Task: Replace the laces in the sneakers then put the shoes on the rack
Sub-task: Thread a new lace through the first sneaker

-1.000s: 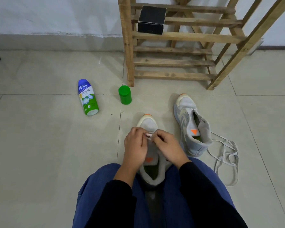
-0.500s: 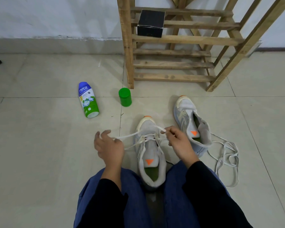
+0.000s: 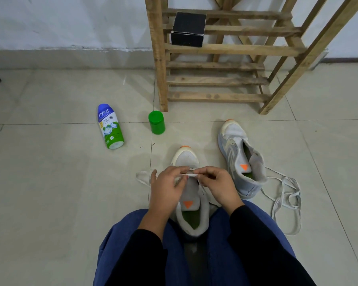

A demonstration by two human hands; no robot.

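Threading low eyelets, I judge: my left hand (image 3: 166, 187) and right hand (image 3: 216, 185) both pinch the lace (image 3: 189, 174) over the sneaker (image 3: 189, 195) between my knees. Right of them, the second sneaker (image 3: 241, 159) sits unlaced beside a loose lace (image 3: 285, 201). Beyond, the rack (image 3: 215, 81) holds no shoes.
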